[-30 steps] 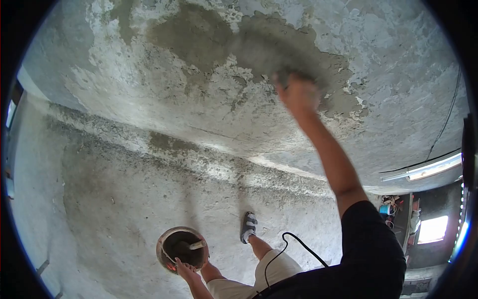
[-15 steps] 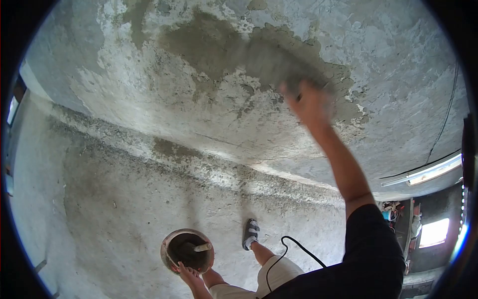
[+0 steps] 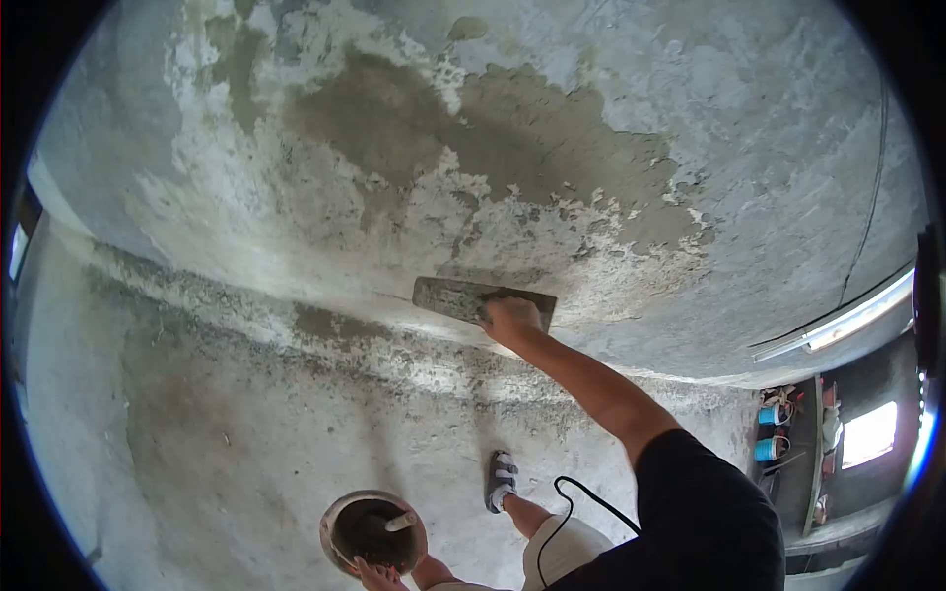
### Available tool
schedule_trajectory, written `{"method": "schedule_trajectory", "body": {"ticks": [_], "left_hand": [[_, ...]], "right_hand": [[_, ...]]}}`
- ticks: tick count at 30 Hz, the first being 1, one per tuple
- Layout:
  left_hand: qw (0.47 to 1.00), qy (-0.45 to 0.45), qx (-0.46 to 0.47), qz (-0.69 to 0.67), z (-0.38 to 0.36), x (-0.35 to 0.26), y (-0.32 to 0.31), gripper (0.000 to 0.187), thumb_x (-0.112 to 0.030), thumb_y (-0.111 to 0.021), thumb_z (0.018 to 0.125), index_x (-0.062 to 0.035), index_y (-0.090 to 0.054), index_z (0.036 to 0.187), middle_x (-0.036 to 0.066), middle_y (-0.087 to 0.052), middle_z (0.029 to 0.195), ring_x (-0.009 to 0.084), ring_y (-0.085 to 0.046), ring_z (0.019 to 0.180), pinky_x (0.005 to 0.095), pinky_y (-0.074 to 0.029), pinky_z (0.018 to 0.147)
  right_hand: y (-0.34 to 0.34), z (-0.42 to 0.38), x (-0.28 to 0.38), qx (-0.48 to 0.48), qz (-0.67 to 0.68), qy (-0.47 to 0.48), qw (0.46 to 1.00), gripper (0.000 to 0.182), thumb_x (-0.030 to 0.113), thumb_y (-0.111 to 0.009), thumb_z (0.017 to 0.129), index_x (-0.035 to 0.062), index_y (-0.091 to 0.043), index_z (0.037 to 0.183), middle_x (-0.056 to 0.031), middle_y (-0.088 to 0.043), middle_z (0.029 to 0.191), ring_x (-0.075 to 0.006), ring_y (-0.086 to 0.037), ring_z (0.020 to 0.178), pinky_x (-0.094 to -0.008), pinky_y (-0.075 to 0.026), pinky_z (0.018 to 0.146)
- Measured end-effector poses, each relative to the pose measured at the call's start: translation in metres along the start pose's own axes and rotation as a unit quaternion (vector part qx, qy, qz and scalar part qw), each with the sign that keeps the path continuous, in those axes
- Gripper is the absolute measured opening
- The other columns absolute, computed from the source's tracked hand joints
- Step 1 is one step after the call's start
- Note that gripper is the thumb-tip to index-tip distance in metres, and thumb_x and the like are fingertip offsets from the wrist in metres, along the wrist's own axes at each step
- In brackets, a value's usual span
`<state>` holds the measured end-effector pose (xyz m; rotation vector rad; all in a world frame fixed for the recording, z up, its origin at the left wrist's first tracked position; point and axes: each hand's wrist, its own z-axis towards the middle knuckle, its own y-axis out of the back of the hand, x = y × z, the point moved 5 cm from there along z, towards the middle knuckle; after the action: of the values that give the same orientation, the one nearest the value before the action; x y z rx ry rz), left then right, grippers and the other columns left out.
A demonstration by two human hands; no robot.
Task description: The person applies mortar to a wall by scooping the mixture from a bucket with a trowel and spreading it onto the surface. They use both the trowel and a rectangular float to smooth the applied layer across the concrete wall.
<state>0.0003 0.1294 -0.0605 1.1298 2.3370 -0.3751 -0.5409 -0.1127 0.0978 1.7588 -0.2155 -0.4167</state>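
My right hand [image 3: 514, 320] is closed round the handle of a flat metal trowel [image 3: 448, 296], whose blade lies close to the lower part of the rough wall [image 3: 325, 217]. Above it, a dark patch of damp plaster [image 3: 532, 123] spreads over the wall. At the bottom, my left hand [image 3: 379, 574] holds a round bowl [image 3: 330, 532] by its near rim. Dark wet mix sits in the bowl, and a light-coloured handle [image 3: 400, 522] sticks out of it.
Below the wall runs the concrete floor [image 3: 246, 433], where my sandalled foot [image 3: 501, 481] stands. A black cable [image 3: 601, 500] loops by my leg. Blue buckets [image 3: 772, 449] stand at the right, near a bright window [image 3: 870, 434].
My right hand has brought the trowel down and left, from the damp patch to the lower wall. The bowl and my left hand appear slightly lower in view.
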Motion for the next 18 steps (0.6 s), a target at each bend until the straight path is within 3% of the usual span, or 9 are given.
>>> {"method": "schedule_trajectory", "body": {"ticks": [2, 4, 7, 8, 9, 12, 15, 17, 18], "left_hand": [[1.000, 0.006, 0.014, 0.017, 0.000, -0.001, 0.006, 0.040, -0.049, -0.057, 0.093, -0.0229, -0.036, 0.071, -0.007, -0.020, 0.049, 0.0052, -0.016, 0.038, 0.0244, -0.013, 0.037], [0.999, 0.030, -0.025, 0.005, 0.015, 0.004, 0.004, 0.044, -0.050, -0.059, 0.092, -0.0215, -0.035, 0.068, -0.007, -0.021, 0.049, 0.0062, -0.016, 0.036, 0.0244, -0.013, 0.036], [0.996, 0.067, -0.051, 0.039, 0.031, 0.011, 0.002, 0.051, -0.051, -0.060, 0.091, -0.0198, -0.031, 0.064, -0.006, -0.021, 0.048, 0.0075, -0.016, 0.035, 0.0254, -0.013, 0.034], [0.996, 0.066, -0.050, 0.039, 0.028, 0.011, -0.007, 0.051, -0.051, -0.060, 0.091, -0.0198, -0.031, 0.064, -0.006, -0.021, 0.048, 0.0075, -0.016, 0.035, 0.0254, -0.013, 0.034], [0.996, 0.054, -0.053, 0.050, 0.021, 0.009, -0.018, 0.053, -0.051, -0.060, 0.091, -0.0194, -0.028, 0.062, -0.006, -0.021, 0.048, 0.0078, -0.017, 0.035, 0.0260, -0.013, 0.034], [0.995, 0.054, -0.048, 0.072, 0.020, 0.014, -0.020, 0.053, -0.048, -0.056, 0.094, -0.0171, -0.028, 0.061, -0.006, -0.020, 0.048, 0.0075, -0.021, 0.037, 0.0262, -0.017, 0.034], [0.995, 0.018, -0.062, 0.070, 0.024, 0.013, -0.012, 0.055, -0.052, -0.059, 0.091, -0.0192, -0.028, 0.059, -0.006, -0.021, 0.048, 0.0079, -0.019, 0.034, 0.0259, -0.015, 0.033], [0.997, 0.015, -0.057, 0.050, 0.017, 0.012, -0.012, 0.052, -0.052, -0.058, 0.092, -0.0199, -0.030, 0.061, -0.007, -0.022, 0.048, 0.0069, -0.021, 0.034, 0.0255, -0.015, 0.032], [0.997, 0.013, -0.059, 0.047, 0.013, 0.013, -0.005, 0.052, -0.052, -0.058, 0.092, -0.0199, -0.030, 0.061, -0.007, -0.022, 0.048, 0.0069, -0.021, 0.034, 0.0255, -0.015, 0.032]], "right_hand": [[0.080, -0.029, -0.016, 0.014, -0.028, -0.077, 0.997, 0.039, 0.047, -0.057, 0.090, 0.0105, -0.070, 0.091, -0.0127, -0.068, 0.083, -0.0253, -0.067, 0.077, -0.0448, -0.054, 0.069], [0.170, -0.050, -0.051, -0.308, -0.065, 0.011, 0.949, 0.045, 0.055, -0.056, 0.090, 0.0121, -0.069, 0.084, -0.0083, -0.064, 0.072, -0.0205, -0.060, 0.057, -0.0419, -0.049, 0.053], [0.293, -0.064, -0.099, -0.458, -0.025, -0.046, 0.888, 0.052, 0.059, -0.060, 0.088, 0.0079, -0.068, 0.086, -0.0055, -0.060, 0.057, -0.0193, -0.057, 0.049, -0.0376, -0.048, 0.050], [0.338, -0.075, -0.085, -0.436, -0.008, -0.092, 0.895, 0.049, 0.056, -0.062, 0.087, 0.0073, -0.066, 0.084, -0.0057, -0.060, 0.056, -0.0204, -0.059, 0.049, -0.0384, -0.049, 0.047], [0.345, -0.060, -0.101, -0.458, -0.105, -0.066, 0.880, 0.049, 0.055, -0.061, 0.088, 0.0068, -0.066, 0.086, -0.0063, -0.062, 0.059, -0.0218, -0.060, 0.050, -0.0391, -0.050, 0.046], [0.312, -0.027, -0.088, -0.337, -0.010, -0.136, 0.932, 0.049, 0.055, -0.059, 0.089, 0.0069, -0.066, 0.084, -0.0061, -0.062, 0.060, -0.0226, -0.061, 0.053, -0.0400, -0.051, 0.048], [0.176, 0.009, -0.054, -0.365, -0.122, -0.032, 0.922, 0.043, 0.046, -0.054, 0.092, 0.0064, -0.066, 0.080, -0.0065, -0.061, 0.059, -0.0247, -0.061, 0.052, -0.0410, -0.051, 0.047], [0.068, 0.034, -0.029, -0.087, -0.094, -0.022, 0.992, 0.028, 0.021, -0.056, 0.091, 0.0046, -0.068, 0.072, -0.0079, -0.068, 0.073, -0.0257, -0.069, 0.071, -0.0437, -0.055, 0.057], [-0.001, 0.042, -0.027, -0.082, -0.098, 0.060, 0.990, 0.023, 0.019, -0.061, 0.087, 0.0057, -0.069, 0.071, -0.0116, -0.069, 0.077, -0.0272, -0.069, 0.077, -0.0452, -0.056, 0.063]]}}
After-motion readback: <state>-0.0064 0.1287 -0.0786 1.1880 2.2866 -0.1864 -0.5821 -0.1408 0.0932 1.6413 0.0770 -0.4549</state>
